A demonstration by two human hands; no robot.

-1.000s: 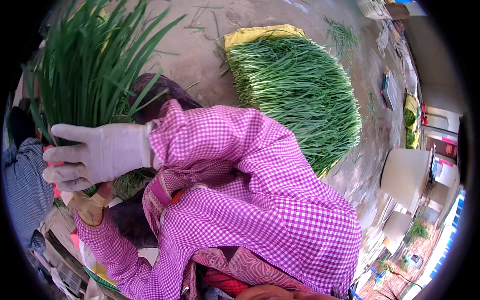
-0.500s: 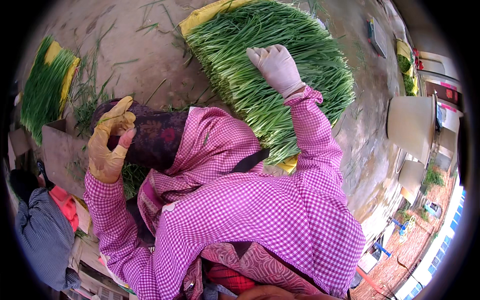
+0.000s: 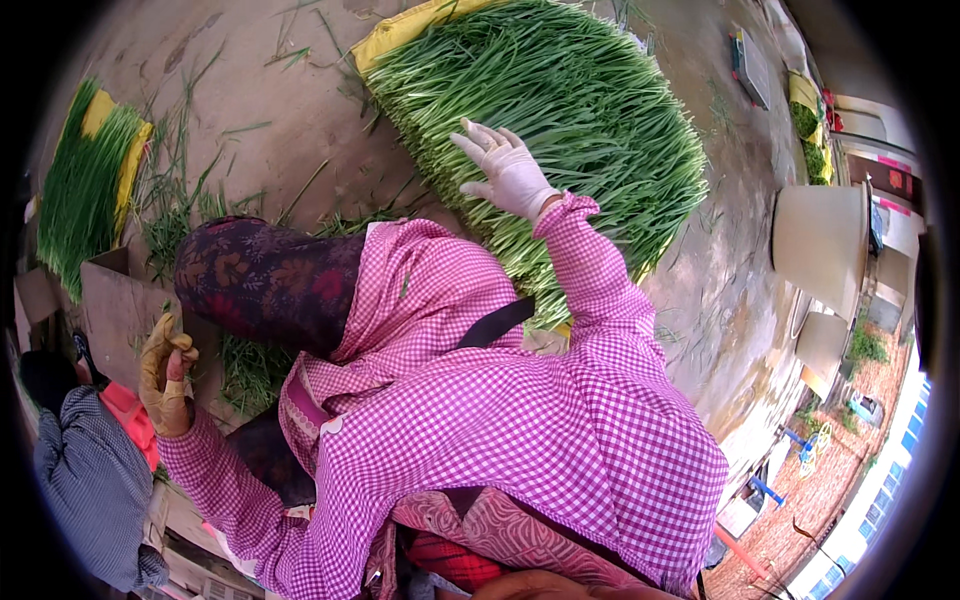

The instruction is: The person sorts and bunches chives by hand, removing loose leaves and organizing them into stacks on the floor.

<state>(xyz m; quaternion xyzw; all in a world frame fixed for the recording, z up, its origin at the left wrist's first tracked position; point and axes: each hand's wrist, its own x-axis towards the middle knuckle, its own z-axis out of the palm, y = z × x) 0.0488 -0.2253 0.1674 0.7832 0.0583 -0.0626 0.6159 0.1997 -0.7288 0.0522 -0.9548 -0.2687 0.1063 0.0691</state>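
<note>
My right hand (image 3: 508,175), in a white glove, hovers over the near left side of a large stack of long green leafy stalks (image 3: 570,110). Its fingers are spread and nothing is in them. The stalks have pale ends and dark green tips, and lie on a yellow sheet (image 3: 400,36). At the left, beside a cardboard box (image 3: 135,315), is my left hand (image 3: 168,385) in a yellowish glove with the thumb tip bare. Its fingers are loosely curved near the thumb, and I see nothing held there. Loose green stalks (image 3: 255,375) lie between my leg and the box.
A smaller stalk bundle (image 3: 80,190) with yellow wrapping lies at the far left. Another person (image 3: 95,480) in dark checked clothing is at the lower left. Stray leaves are scattered over the concrete floor (image 3: 270,110). Large pale containers (image 3: 820,240) and a flat scale-like device (image 3: 752,68) stand at right.
My right hand has gone from a closed fist to spread fingers and shifted left and nearer. My left hand has dropped back from above my knee to beside the box.
</note>
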